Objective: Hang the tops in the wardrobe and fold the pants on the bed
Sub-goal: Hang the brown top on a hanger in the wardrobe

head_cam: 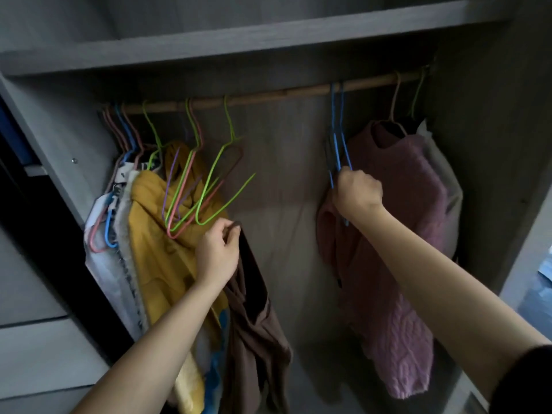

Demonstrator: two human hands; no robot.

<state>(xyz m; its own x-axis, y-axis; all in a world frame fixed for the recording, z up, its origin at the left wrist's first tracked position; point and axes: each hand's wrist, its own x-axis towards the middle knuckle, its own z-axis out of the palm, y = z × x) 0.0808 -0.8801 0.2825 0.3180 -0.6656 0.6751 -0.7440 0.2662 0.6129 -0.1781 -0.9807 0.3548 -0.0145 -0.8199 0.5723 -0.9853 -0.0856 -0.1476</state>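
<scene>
Head view shows a grey wardrobe [493,144], wooden rail [268,95] beneath its shelf [239,40]

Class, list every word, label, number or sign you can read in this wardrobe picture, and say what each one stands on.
No text can be read.
White garment at the far left: dark marks that may be print, too blurred to read.
Pink sweater, brown garment, blue hangers, rail: no lettering shows.

A matt grey wood-grain wardrobe [268,34], a bamboo-like rail [268,95], glossy coated hangers [209,180], and a chunky cable-knit pink sweater [397,249].
</scene>
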